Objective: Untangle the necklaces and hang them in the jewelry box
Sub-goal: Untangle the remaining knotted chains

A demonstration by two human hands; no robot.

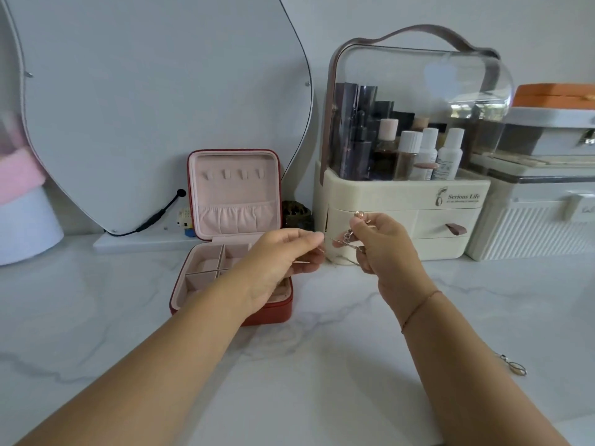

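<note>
Mirror [161, 107] back left. Open red box [235, 188] in front of it, trays partly hidden by left hand [280, 262], fingers pinching a thin strand. Right hand [386, 252] grips tangled necklaces [347, 238] mid-air, just before organizer [402, 214] holding bottles [418, 149]. Loose chain [515, 365] on counter [322, 365], far right.

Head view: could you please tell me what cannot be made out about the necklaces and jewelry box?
- Necklaces: bunched in the right hand, too fine to count.
- Left hand: any strand it pinches is too thin to see.
- Jewelry box: left forearm hides its front-right compartments.
- Small metal piece: too small to identify.
</note>
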